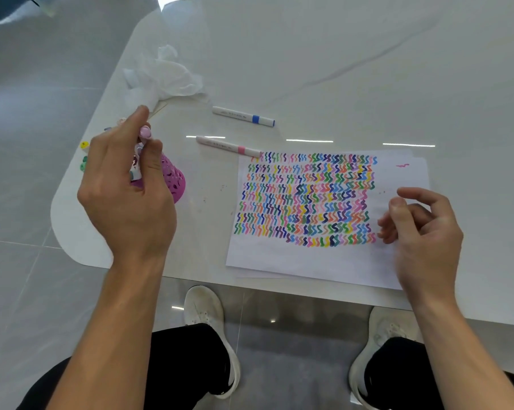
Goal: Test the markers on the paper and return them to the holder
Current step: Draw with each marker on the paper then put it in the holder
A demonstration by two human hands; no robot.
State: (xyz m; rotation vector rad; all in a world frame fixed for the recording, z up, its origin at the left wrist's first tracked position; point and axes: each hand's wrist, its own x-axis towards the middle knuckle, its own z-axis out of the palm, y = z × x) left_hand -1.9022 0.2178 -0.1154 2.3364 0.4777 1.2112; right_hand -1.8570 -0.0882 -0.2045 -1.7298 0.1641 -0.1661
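We see the left hand [125,190] pinching a lilac-capped marker [145,132] at the purple holder [176,182]. Mid-table lie a blue-banded marker [243,116] and a pink-banded marker [227,145] — its end at the paper's [309,261] corner. The right hand [421,232] hovers over the paper's right edge, fingers loosely curled, holding nothing.

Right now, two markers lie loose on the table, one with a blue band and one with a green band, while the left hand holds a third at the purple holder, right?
No: in the head view the second loose marker has a pink band, not green. The blue-banded marker and the left hand holding a third marker at the purple holder are as you say.
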